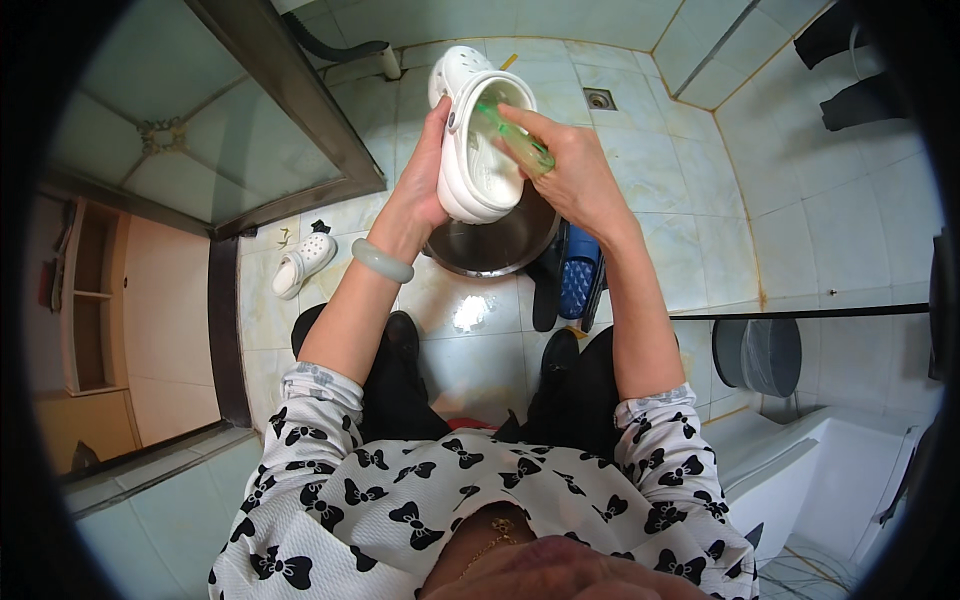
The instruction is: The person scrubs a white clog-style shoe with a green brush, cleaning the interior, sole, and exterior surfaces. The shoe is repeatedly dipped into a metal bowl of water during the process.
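A white foam clog (pixel 480 150) with ventilation holes is held up over a round metal basin (pixel 487 251), its foot opening facing me. My left hand (pixel 429 165) grips the clog along its left side, thumb near the strap rivet. In my right hand (pixel 574 161) is a translucent green-handled brush (pixel 525 146). Its head reaches inside the clog, where the bristles are hard to make out. A second white clog (pixel 304 264) lies on the tiled floor to the left, beside a small black item (pixel 321 226).
Blue slippers (pixel 580 274) and a black shoe sole (pixel 546 296) stand right of the basin. A floor drain (pixel 599 99) lies farther back. At left is a framed glass door (pixel 292 135); at right, a grey bin (pixel 772 356) and a white toilet (pixel 817 465).
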The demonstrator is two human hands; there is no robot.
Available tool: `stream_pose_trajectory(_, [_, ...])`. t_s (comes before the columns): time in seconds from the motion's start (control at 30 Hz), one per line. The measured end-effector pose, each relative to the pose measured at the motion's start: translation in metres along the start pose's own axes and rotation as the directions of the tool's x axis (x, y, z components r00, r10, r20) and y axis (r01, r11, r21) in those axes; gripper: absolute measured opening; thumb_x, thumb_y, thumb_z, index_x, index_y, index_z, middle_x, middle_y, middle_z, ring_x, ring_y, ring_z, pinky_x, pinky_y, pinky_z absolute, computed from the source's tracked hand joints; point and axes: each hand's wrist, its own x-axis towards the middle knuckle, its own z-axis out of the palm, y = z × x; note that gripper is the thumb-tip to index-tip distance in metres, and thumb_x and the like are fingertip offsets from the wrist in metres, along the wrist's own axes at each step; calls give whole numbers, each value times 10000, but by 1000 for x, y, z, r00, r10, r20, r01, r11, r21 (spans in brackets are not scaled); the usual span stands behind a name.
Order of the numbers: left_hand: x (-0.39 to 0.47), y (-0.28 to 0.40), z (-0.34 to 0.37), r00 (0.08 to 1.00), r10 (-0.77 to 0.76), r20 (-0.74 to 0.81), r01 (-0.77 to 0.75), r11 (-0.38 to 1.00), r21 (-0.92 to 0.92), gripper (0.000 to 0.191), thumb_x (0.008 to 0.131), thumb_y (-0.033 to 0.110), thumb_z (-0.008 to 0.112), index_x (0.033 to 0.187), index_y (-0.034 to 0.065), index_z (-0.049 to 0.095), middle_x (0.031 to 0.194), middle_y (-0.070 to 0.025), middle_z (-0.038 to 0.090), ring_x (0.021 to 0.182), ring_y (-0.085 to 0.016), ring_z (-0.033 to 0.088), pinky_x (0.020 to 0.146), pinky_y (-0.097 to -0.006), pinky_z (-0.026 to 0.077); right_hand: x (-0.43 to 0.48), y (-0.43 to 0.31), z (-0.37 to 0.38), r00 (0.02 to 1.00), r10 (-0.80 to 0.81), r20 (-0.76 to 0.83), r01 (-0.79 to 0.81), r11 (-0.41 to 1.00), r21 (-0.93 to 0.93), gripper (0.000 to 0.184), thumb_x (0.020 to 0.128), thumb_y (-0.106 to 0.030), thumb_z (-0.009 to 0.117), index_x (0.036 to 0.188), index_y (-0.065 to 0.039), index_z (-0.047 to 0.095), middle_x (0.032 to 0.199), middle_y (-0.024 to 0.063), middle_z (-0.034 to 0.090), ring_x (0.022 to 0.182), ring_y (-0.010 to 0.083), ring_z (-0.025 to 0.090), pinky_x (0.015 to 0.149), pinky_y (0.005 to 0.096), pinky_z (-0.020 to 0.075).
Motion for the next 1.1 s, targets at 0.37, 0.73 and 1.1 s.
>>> stream_pose_trajectory(0.37, [6,-5,-7,973,214,-81,-192,956,220,570,974,530,497,1290,59,545,1127,-95,654,928,-191,673,791,-350,593,-1,15,1,908,196,371,-409,614,675,584,847,-120,709,1370,-21,468,1097,91,615,907,136,586,754,282,480])
stream_pose_trajectory(0.73, [3,26,-14,976,181,-119,-178,983,35,636,959,601,428,1307,79,529,1182,-131,637,1035,-266,653,904,-422,554,-20,-20,-7,989,-79,124,77,997,24,290,931,-135,541,1169,11,619,932,272,650,876,436,620,772,462,483])
stream_pose_trajectory(1.1, [7,12,-6,990,116,-82,-108,990,89,664,941,618,457,1308,70,538,1186,-129,637,1035,-255,656,904,-398,559,-10,-20,-18,992,47,118,-37,996,-85,265,925,-156,542,1124,-13,642,822,276,639,809,452,621,726,501,493])
